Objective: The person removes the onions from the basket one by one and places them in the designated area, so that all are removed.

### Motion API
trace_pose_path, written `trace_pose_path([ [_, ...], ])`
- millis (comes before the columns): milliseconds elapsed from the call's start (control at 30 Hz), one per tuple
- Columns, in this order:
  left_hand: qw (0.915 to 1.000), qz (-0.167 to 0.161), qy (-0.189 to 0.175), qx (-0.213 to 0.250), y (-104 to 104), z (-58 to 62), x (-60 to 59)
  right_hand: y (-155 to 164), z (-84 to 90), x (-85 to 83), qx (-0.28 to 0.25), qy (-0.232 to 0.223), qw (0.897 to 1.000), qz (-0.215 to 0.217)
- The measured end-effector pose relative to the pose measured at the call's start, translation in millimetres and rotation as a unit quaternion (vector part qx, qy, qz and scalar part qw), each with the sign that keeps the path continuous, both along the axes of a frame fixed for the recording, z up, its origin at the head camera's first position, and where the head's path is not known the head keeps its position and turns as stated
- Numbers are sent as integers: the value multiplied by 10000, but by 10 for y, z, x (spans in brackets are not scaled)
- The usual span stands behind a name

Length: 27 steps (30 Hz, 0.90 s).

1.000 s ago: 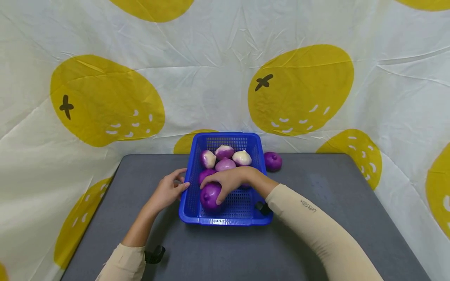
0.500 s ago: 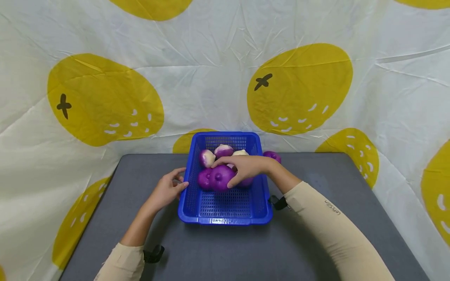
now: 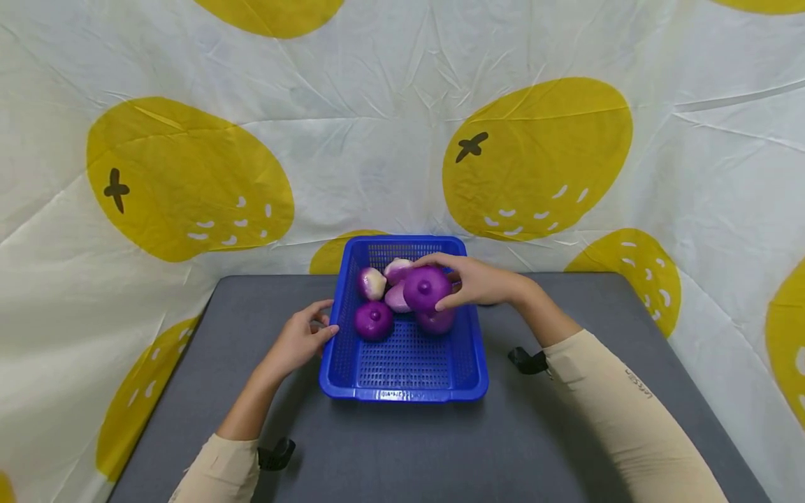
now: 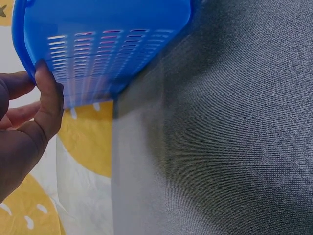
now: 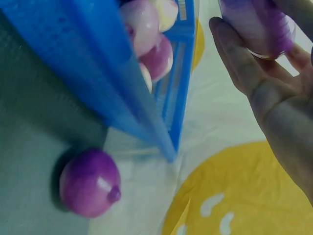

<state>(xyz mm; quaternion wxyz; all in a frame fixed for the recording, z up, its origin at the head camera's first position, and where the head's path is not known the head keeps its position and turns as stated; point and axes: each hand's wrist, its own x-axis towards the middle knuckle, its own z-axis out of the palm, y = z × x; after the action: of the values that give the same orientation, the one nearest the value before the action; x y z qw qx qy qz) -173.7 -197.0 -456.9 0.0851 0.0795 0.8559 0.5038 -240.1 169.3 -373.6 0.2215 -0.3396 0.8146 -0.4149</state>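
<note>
- The right hand (image 3: pixel 481 283) held a purple onion (image 3: pixel 427 288) in curled fingers, lifted above the far right part of the blue basket (image 3: pixel 402 386), stem nub facing the camera.
- The left hand (image 3: pixel 300 340) rested against the basket's left wall, thumb on the rim, fingers loosely bent on the outside.
- The held onion sat just left of the right palm, so the right hand was far nearer to it than the left.
- Inside the basket lay more onions: a purple one (image 3: pixel 374 321) near the left wall, and paler ones (image 3: pixel 372 283) toward the far end.
- In the right wrist view, another purple onion (image 5: pixel 90 182) lay on the grey desk (image 3: pixel 566 314) outside the basket's far right corner.
- A cloth with yellow fruit prints (image 3: pixel 534 157) hung behind the desk.
</note>
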Motion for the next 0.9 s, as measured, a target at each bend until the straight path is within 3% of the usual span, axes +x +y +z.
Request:
trace_pose_path([
  [167, 10000, 6, 20, 5, 12, -6, -2, 231, -61, 20, -425, 203, 9969, -623],
  [433, 10000, 25, 27, 33, 9, -19, 4, 584, -200, 63, -949, 557, 9790, -1716],
  [900, 10000, 35, 9, 49, -12, -38, -1, 1100, -596, 143, -855, 911, 9326, -3385],
])
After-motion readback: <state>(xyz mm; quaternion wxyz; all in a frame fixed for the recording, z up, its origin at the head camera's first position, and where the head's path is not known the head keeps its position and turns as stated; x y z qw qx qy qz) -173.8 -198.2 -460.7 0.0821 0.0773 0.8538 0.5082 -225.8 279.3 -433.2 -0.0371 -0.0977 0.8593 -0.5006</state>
